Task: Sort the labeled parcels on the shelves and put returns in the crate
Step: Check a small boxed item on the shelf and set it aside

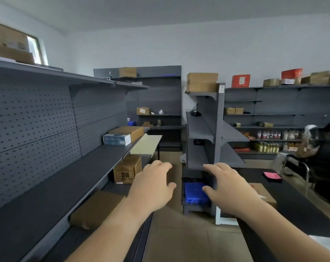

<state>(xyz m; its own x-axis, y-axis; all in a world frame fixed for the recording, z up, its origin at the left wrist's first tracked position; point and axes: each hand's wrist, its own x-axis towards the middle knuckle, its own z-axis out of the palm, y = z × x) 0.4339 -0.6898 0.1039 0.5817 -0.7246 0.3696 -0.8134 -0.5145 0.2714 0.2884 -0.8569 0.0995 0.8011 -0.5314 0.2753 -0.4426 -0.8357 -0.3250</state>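
My left hand (152, 186) and my right hand (226, 184) are stretched out in front of me at mid-height, fingers apart, holding nothing. Between and beyond them a blue crate (195, 192) sits on the bottom shelf of the grey end rack (217, 129). On the long grey shelf (69, 188) to my left lie a flat cardboard parcel (130, 132) and a white-blue box (117, 139). Below it stand a printed carton (127, 170) and a plain brown parcel (96, 209). A brown parcel (264, 193) lies on the black counter (292, 205), partly hidden by my right wrist.
A pink item (271, 175) lies on the counter. A person in dark clothes (324, 157) sits on a chair at the right. Back shelves (273, 114) hold cartons, red boxes and bottles. A pale folding table (147, 144) stands in the aisle.
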